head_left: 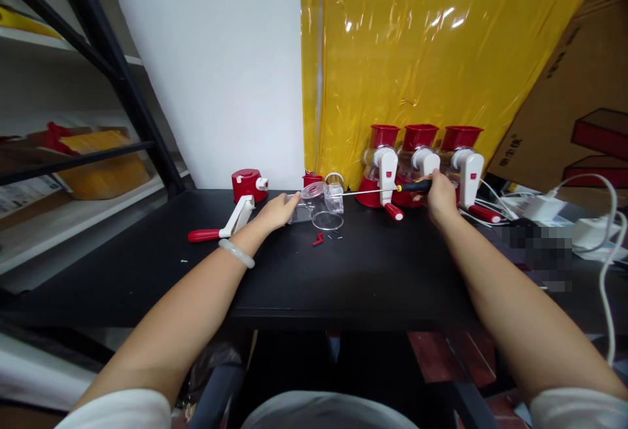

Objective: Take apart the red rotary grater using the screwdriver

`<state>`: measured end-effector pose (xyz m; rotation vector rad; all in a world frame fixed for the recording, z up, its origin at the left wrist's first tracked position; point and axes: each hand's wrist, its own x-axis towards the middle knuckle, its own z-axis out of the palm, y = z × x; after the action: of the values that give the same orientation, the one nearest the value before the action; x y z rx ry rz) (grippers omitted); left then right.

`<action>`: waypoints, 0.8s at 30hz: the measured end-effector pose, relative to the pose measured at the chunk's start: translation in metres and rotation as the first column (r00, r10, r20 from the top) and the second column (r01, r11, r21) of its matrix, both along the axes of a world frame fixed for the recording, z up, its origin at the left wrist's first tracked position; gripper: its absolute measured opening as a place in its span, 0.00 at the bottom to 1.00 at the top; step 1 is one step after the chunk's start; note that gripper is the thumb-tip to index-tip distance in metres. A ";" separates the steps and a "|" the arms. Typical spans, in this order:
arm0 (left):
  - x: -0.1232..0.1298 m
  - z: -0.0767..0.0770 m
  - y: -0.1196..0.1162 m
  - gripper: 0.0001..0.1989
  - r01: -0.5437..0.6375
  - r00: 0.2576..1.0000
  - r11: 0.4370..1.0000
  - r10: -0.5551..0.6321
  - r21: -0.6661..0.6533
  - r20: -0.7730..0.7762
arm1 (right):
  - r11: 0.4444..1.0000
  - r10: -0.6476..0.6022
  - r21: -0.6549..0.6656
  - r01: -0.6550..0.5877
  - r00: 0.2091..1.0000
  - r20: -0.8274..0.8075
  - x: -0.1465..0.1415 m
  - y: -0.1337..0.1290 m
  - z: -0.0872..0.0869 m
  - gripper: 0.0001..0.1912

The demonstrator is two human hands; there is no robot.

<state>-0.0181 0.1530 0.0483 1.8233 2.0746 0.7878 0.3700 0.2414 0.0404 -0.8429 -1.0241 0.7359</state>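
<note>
My left hand (282, 210) is closed on a clear plastic grater body (321, 203) lying on the black table. In my right hand (438, 199) is a screwdriver (366, 191) with a black and yellow handle, held level. Its long shaft points left, and the tip reaches the clear body, though exact contact is too small to tell. A small red part (318, 239) and several tiny screws (335, 236) lie just in front. Left of my left hand are a red base (246, 185) and a white crank (239, 214) with a red grip.
Three assembled red and white rotary graters (383, 167) stand at the back right, close to my right hand. White chargers and cables (544, 206) lie on the right. A black shelf frame (118, 82) rises on the left. Yellow plastic sheeting (441, 56) hangs behind the black table (373, 278).
</note>
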 end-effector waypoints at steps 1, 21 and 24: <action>0.000 0.000 0.000 0.32 -0.001 1.000 1.000 0.001 0.001 -0.001 | 0.998 -0.060 -0.032 0.061 0.998 0.025 -0.001 0.000 0.000 0.10; 0.000 0.000 0.000 0.33 0.000 1.000 1.000 -0.001 -0.017 -0.012 | 0.999 -0.013 0.029 0.017 0.993 -0.118 -0.005 -0.008 0.006 0.08; 0.000 0.000 0.000 0.33 0.001 1.000 1.000 -0.001 -0.019 -0.012 | 0.991 -0.130 0.019 0.130 0.991 -0.012 -0.006 -0.010 0.007 0.13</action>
<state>-0.0184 0.1528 0.0488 1.8230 2.0811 0.7562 0.3643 0.2312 0.0477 -0.8790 -0.9562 0.6182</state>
